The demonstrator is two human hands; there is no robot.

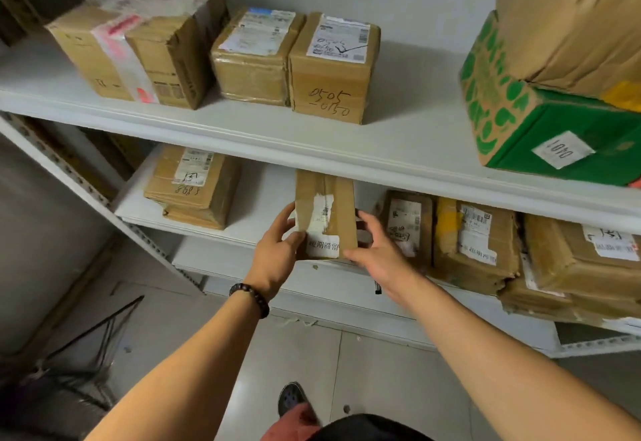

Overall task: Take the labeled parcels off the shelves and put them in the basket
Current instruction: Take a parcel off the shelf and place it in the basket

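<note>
Left hand (277, 254) and right hand (376, 250) clasp opposite sides of a small brown cardboard parcel (326, 211) at the near edge of the lower white shelf (263, 203); seemingly stiff, light, best held there

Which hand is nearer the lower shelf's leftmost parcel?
Left. The left hand grips the held parcel on the side facing the leftmost parcel; the right hand grips its far side.

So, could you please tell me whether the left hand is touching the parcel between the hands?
Touching. The head view shows the left hand gripping the parcel by its left edge, thumb on its front.
</note>
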